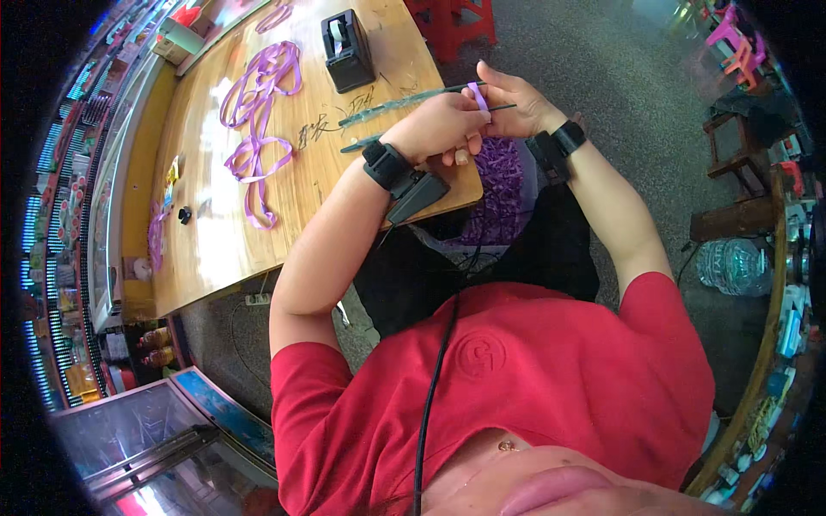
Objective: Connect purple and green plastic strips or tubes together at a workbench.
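Your left hand (440, 125) is bent in over the work, its fingers closed in a pinch at the lower end of a short purple ribbon (478, 96), probably to keep that end from slipping. Your right hand (527, 105) faces it with the thumb raised and the fingers loosely curved; how firmly they grip, you can't tell from here. The ribbon lies between your two sets of fingers, across two slim green sticks (379, 110) whose narrow ends reach your right hand. The sticks run apart from each other and pass by your left hand, their far ends out over the table (327, 215); perhaps spaced so to give the ribbon something straight to lie on.

Just below your fingers, between your knees, a pale container (535, 163) holds a heap of purple pieces (499, 193), likely set there so it stays within easy reach. Farther off, beyond your left fingers, the black tape dispenser (347, 56) stands near the table's edge, out of the way of your forearms. Farther left, long purple ribbon loops (258, 95) lie loosely spread, which probably helps against tangling. Well beyond your right fingers is a red stool (460, 26).
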A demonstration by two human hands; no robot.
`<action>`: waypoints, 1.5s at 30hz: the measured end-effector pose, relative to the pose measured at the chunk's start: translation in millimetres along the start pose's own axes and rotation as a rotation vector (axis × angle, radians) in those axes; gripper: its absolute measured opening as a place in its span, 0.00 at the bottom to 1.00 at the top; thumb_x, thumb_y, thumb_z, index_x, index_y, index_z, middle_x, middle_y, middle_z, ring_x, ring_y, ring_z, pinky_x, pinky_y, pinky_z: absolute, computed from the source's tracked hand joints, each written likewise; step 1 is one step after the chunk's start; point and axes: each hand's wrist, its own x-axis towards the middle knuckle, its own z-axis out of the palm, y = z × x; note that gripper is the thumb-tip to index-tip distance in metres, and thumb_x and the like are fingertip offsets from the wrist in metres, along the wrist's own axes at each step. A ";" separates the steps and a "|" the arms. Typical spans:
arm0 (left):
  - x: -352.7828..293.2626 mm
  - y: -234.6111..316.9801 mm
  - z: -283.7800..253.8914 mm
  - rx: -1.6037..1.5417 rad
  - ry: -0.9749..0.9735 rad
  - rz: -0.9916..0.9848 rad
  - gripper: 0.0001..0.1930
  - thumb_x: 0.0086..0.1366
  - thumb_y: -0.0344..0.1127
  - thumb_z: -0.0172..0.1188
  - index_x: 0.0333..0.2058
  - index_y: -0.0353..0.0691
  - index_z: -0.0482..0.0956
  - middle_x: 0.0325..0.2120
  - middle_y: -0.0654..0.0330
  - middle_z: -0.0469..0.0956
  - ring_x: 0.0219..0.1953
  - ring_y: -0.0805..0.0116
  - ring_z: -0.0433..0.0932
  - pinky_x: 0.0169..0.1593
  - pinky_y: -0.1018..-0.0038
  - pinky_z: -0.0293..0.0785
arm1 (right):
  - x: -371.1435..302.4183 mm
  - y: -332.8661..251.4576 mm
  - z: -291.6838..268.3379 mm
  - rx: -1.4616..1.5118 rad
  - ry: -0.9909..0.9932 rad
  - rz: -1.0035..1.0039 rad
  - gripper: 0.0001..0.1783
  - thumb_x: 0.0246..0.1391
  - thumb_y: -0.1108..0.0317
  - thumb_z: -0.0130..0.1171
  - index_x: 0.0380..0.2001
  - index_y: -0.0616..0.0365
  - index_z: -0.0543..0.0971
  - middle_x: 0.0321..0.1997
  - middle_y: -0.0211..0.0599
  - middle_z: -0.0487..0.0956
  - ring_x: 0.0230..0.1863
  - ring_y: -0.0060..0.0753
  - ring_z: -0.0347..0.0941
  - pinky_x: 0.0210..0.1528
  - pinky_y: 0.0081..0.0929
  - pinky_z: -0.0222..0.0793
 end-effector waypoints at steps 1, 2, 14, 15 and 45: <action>0.7 2.5 0.8 0.005 -0.003 0.002 0.13 0.69 0.39 0.52 0.34 0.34 0.76 0.19 0.63 0.77 0.13 0.77 0.71 0.15 0.80 0.66 | 0.7 -0.5 -8.0 0.026 -0.068 0.028 0.28 0.59 0.43 0.56 0.45 0.59 0.76 0.42 0.33 0.77 0.41 0.29 0.73 0.49 0.31 0.69; -1.2 2.8 0.2 0.000 -0.005 -0.017 0.13 0.69 0.39 0.52 0.34 0.34 0.76 0.19 0.62 0.77 0.13 0.77 0.71 0.15 0.80 0.66 | 0.5 -0.5 -1.5 0.028 -0.073 0.030 0.28 0.59 0.43 0.56 0.45 0.59 0.76 0.42 0.33 0.77 0.41 0.29 0.73 0.49 0.31 0.69; 1.1 -2.2 0.8 -0.010 -0.021 -0.019 0.13 0.71 0.40 0.51 0.40 0.35 0.76 0.18 0.64 0.75 0.12 0.78 0.71 0.15 0.81 0.64 | -2.9 29.4 -18.8 -0.048 0.081 -0.141 0.16 0.63 0.53 0.55 0.45 0.52 0.79 0.37 0.22 0.77 0.38 0.21 0.71 0.45 0.25 0.69; 3.3 -1.9 1.2 -0.020 -0.042 -0.023 0.13 0.71 0.40 0.51 0.40 0.35 0.75 0.19 0.64 0.75 0.13 0.78 0.71 0.15 0.81 0.64 | -3.5 29.5 -29.2 -0.007 0.128 -0.156 0.16 0.64 0.53 0.54 0.45 0.52 0.79 0.37 0.22 0.77 0.38 0.20 0.71 0.45 0.25 0.69; -143.2 -108.9 -270.5 0.624 0.843 -0.377 0.22 0.61 0.48 0.61 0.48 0.38 0.80 0.33 0.59 0.82 0.27 0.71 0.78 0.29 0.73 0.77 | -16.9 74.8 -87.4 -1.011 0.543 0.027 0.29 0.59 0.57 0.61 0.60 0.61 0.72 0.48 0.36 0.80 0.44 0.26 0.75 0.39 0.22 0.70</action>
